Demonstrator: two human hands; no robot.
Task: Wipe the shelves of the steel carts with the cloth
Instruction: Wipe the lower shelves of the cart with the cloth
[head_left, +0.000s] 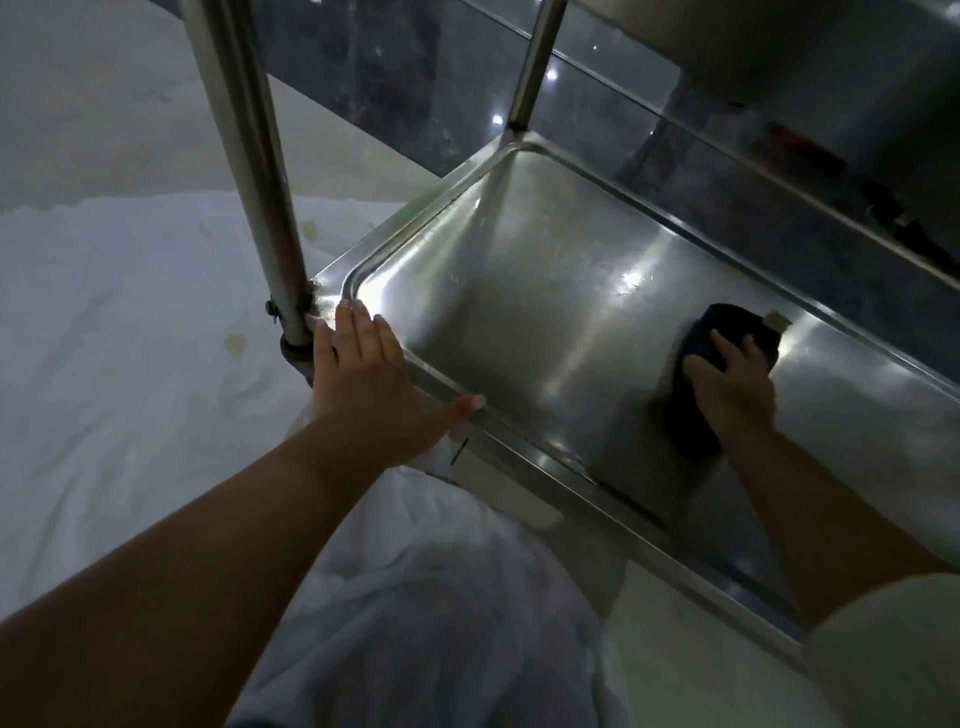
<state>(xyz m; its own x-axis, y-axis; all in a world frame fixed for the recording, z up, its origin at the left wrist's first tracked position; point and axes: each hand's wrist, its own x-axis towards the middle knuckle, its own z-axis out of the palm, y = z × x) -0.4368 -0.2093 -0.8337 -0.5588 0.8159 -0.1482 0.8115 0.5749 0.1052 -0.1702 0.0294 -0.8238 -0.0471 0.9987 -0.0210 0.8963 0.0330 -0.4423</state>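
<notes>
- Left grip (363, 384) lay flat, fingers straight, on the corner rim of the shelf (519, 270), beside the post (249, 156).
- Right grip (732, 389) pressed flat, fingers spread, on the dark cloth (727, 319) lying on the shelf.

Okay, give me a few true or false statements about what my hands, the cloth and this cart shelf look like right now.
1. The right hand presses a dark cloth onto the steel shelf. True.
2. The left hand holds a second cloth. False: it rests at the shelf's near corner, fingers straight, holding nothing.
3. Plates are stacked on the shelf. False: its visible part holds only the cloth and the right hand.
4. A white sheet lies beside the cart. True.
</notes>
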